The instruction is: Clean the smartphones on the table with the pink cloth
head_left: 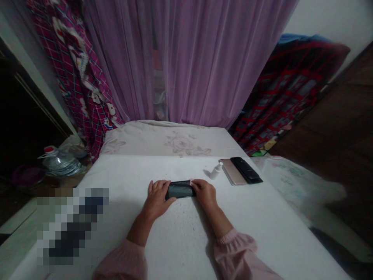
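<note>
A dark smartphone (180, 189) with a glossy face lies sideways on the white tabletop, its long side facing me. My left hand (157, 198) grips its left end, with the thumb along the near edge and fingers at the far edge. At the phone's right end, my right hand (206, 193) is closed in a pinch on a small pale pink piece (191, 182) at the far right corner. Whether that piece is cloth or paper I cannot tell. Dark specks dot the white surface in front of the phone.
Right of my hands stands a small white spray bottle (216, 171). Beside it lie a rose-gold tablet or phone (233, 172) and a black case (246, 170). Purple curtains (204, 66) hang behind. A large water bottle (60, 161) stands at left, near a pixelated patch.
</note>
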`<state>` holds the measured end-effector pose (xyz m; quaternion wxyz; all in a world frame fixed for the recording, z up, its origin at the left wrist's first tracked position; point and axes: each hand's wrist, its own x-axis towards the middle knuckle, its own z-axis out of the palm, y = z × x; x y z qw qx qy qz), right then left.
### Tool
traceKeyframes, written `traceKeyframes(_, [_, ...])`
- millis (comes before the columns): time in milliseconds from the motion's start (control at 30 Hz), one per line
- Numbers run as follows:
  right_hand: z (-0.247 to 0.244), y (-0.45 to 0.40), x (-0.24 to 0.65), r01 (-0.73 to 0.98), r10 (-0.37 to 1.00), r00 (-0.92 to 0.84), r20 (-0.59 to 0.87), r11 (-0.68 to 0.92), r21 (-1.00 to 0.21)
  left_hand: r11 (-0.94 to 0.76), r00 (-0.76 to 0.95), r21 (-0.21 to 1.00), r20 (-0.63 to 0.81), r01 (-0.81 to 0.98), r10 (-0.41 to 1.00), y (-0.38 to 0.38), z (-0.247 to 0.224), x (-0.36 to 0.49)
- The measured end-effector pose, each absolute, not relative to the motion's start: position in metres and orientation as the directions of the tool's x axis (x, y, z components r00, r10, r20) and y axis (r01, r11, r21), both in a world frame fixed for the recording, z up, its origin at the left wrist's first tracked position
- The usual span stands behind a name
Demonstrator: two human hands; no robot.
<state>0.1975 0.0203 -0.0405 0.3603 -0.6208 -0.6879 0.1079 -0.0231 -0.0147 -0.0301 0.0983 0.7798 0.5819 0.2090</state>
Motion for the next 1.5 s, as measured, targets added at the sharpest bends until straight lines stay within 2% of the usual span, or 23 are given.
traceKeyframes(167, [-0.049,-0.007,0.206,0.751,0.909,0.014,0.416,0.265,-0.604,-0.315,0.241,0.402,0.224,0.860,0.944,-0.015,-0.032,-0.024])
traceKeyframes(300, [-0.048,0.005,0.202,0.746,0.894,0.003,0.447,0.296,-0.597,-0.332,0.258,0.402,0.229,0.853,0.939,-0.013,-0.035,-0.025])
traceKeyframes(500, [-0.038,0.041,0.192,0.781,0.935,0.017,0.355,0.209,-0.588,-0.321,0.258,0.411,0.204,0.853,0.944,-0.012,-0.034,-0.027])
traceKeyframes(600, [-0.032,0.042,0.199,0.743,0.943,-0.081,0.321,0.272,-0.612,-0.324,0.279,0.414,0.169,0.851,0.946,-0.012,-0.032,-0.028])
traceKeyframes(767, [-0.017,0.039,0.204,0.643,0.902,-0.369,0.223,0.421,-0.640,-0.334,0.313,0.425,0.120,0.842,0.942,-0.013,-0.031,-0.029])
traceKeyframes(933, [-0.010,0.043,0.172,0.642,0.862,-0.468,0.196,0.484,-0.594,-0.338,0.307,0.411,0.142,0.847,0.941,-0.014,-0.035,-0.029])
traceKeyframes(1100, [-0.011,0.044,0.162,0.617,0.849,-0.490,0.196,0.497,-0.610,-0.345,0.300,0.385,0.172,0.856,0.938,-0.014,-0.037,-0.030])
traceKeyframes(1333, [-0.019,0.035,0.220,0.605,0.899,-0.382,0.215,0.419,-0.677,-0.347,0.300,0.405,0.176,0.846,0.937,-0.014,-0.036,-0.029])
traceKeyframes(1500, [-0.020,0.033,0.216,0.618,0.884,-0.393,0.253,0.458,-0.639,-0.338,0.306,0.403,0.143,0.850,0.941,-0.013,-0.037,-0.029])
